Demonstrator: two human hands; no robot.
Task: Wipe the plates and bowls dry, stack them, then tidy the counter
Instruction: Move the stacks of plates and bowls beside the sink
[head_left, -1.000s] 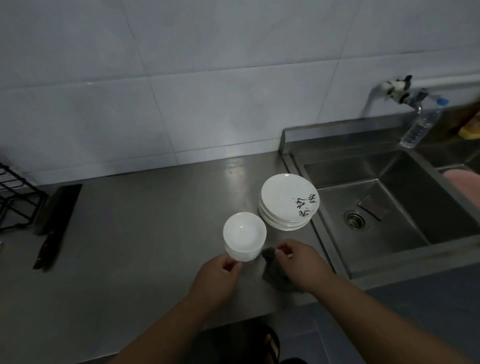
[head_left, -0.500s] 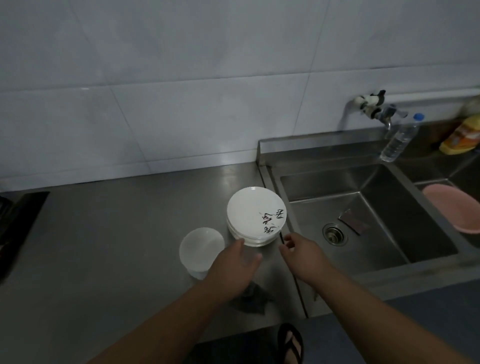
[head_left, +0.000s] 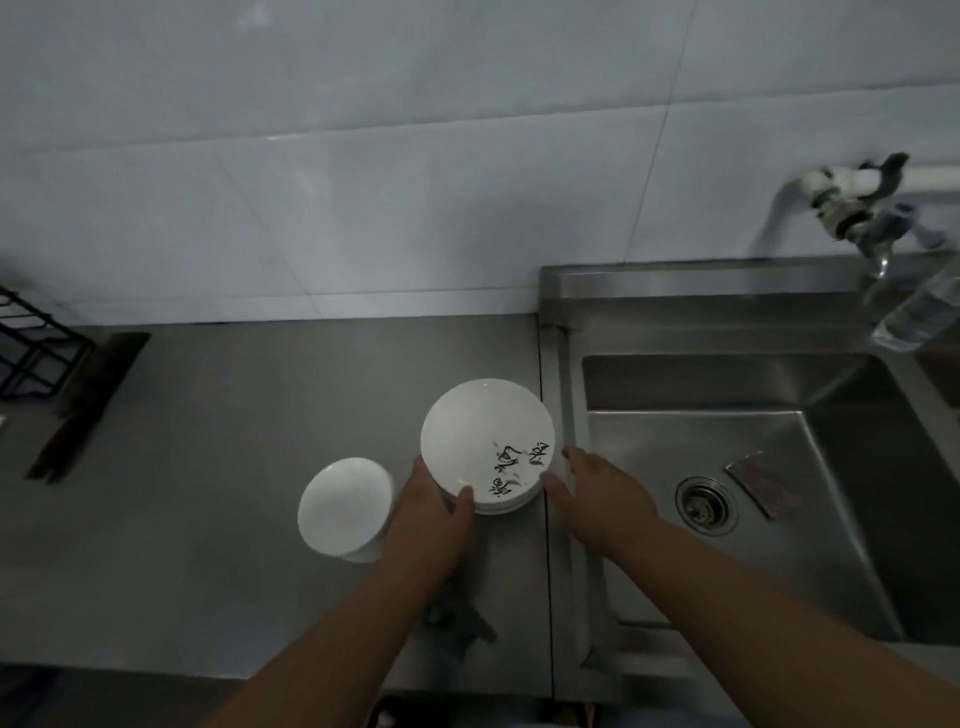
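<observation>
A stack of white plates (head_left: 480, 434) with black writing on the top one sits on the steel counter (head_left: 234, 467) beside the sink. My left hand (head_left: 434, 519) grips the stack's near-left rim, thumb on top. My right hand (head_left: 597, 493) holds the near-right rim, fingers curled at the edge. A stack of white bowls (head_left: 344, 506) stands just left of my left hand. A dark cloth (head_left: 457, 616) lies on the counter under my left forearm, partly hidden.
The steel sink (head_left: 727, 395) with a drain and a small dark pad lies to the right. A tap (head_left: 852, 213) and a plastic bottle (head_left: 919, 306) are at the far right. A cleaver (head_left: 88, 400) and a black wire rack (head_left: 31, 348) sit at the far left.
My right hand let go of the dark cloth and my left hand left the bowls. Both hands moved up to the plate stack and now hold its rim.
</observation>
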